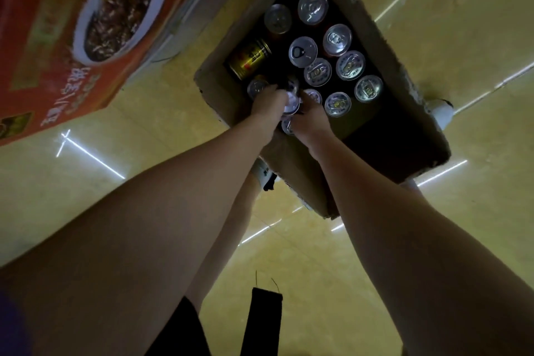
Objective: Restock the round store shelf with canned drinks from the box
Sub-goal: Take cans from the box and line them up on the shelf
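An open cardboard box [398, 72] stands on the floor, and several canned drinks stand upright in it showing silver tops [313, 7]. One gold can [250, 62] lies on its side at the box's left wall. Both arms reach down into the near left corner. My left hand [268, 104] curls its fingers around a silver-topped can [290, 105] that sits between the two hands. My right hand [313, 118] curls around another can [287, 126] just beside it, mostly hidden under the hand. The round shelf is out of view.
A large orange carton [72, 37] printed with a bowl of food stands to the left of the box. The floor [462, 9] is glossy yellow tile with light reflections. A white object [440, 113] sits at the box's right side. A black strap [263, 321] hangs below me.
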`<state>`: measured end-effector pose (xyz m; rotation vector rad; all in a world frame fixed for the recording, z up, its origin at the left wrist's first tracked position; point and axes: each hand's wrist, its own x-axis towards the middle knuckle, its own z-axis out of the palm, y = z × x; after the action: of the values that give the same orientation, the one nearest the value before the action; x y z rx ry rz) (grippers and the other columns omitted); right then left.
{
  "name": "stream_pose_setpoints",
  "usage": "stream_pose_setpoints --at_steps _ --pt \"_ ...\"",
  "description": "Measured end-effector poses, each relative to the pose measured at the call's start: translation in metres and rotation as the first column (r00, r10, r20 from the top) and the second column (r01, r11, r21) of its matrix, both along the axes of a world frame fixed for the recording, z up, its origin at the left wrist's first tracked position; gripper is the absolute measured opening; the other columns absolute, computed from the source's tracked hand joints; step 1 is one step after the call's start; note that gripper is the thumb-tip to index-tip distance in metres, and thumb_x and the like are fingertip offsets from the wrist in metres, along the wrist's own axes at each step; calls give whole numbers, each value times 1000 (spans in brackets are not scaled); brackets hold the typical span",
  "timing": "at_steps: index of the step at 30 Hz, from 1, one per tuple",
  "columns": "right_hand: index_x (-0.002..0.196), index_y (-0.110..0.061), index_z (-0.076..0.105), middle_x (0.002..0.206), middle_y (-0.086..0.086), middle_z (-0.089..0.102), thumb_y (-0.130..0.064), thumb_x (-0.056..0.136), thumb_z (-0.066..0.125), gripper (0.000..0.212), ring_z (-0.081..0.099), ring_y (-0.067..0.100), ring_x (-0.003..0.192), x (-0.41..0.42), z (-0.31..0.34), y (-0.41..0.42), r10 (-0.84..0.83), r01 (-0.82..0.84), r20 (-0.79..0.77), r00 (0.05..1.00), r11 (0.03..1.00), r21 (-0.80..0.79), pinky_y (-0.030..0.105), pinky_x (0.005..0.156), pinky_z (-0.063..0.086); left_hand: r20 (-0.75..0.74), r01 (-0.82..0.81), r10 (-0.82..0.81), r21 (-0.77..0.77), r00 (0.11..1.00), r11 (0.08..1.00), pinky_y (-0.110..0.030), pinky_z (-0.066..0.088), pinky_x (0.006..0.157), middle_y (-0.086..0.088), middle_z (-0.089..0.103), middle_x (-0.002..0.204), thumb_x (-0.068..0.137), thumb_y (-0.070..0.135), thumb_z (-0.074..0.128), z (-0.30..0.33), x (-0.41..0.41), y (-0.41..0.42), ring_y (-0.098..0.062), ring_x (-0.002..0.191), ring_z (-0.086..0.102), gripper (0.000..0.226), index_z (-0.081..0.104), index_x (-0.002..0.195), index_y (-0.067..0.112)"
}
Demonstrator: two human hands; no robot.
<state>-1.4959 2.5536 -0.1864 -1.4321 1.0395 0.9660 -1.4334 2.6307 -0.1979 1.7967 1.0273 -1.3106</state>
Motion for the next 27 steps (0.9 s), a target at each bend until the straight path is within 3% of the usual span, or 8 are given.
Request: stream_pose_setpoints --at_steps 3,5,9,13,17,21,23,27 --pt "147 -25 40 129 6 62 -8 91 47 59 58 28 116 -4 37 -2 68 -68 0 998 997 26 39 95 50 -5 -130 130 37 991 991 -39 55 87 -17 64 122 93 25 54 35 6 -5 -33 106 65 33 60 119 6" --pt "150 -25 35 126 2 63 -8 93 47 61 58 23 112 -6 65 -6 85 -86 31 996 996 40 31 85 47 20 -67 66 71 998 995 -46 56 88 -15 65 115 91 39 60 56 8 -5 -31 100 65 26 65 102 16" --pt "139 -21 48 110 1 63 -11 95 47 45 56 18 93 -7 121 -15 164 -167 111 980 986 20 26 66 37 88 -10 -2 143 996 990 -47 57 86 -9 64 117 83 32 74 99 5 -9 -30 102 61 27 70 107 20" --pt "126 -17 57 112 7 66 -8 91 49 37 61 25 101 -4 179 -35 253 -253 135 958 967 -21 24 72 37 110 -13 3 98 994 995 -50 58 81 -10 64 97 80 23 77 162 9 -15 -27 88 62 14 67 88 18" --pt "144 -20 45 133 6 58 -13 92 58 54 56 24 119 8 251 -63 302 -294 200 932 953 -72 21 86 39 145 104 -117 97 982 990 -53 57 69 -21 68 87 70 28 78 237 11 -21 -31 77 70 27 67 82 8" --pt "141 -24 48 132 8 58 -19 84 64 59 56 29 118 22 326 -90 442 -405 283 851 896 -181 31 88 44 174 252 -264 89 949 964 -30 40 51 -10 48 60 78 22 70 345 23 -49 -24 55 50 31 46 62 12" --pt "137 -24 52 130 9 55 -19 80 69 60 54 31 117 27 366 -100 498 -445 336 799 866 -227 34 90 47 198 365 -372 72 907 928 -29 30 51 -10 46 61 80 26 69 398 30 -65 -23 54 43 33 47 61 10" --pt "131 -20 54 123 10 54 -25 74 77 62 53 30 110 40 444 -121 530 -438 415 740 847 -300 41 88 49 278 552 -546 62 791 831 -33 38 51 -19 58 68 78 28 72 497 51 -93 -30 62 57 31 61 69 1"
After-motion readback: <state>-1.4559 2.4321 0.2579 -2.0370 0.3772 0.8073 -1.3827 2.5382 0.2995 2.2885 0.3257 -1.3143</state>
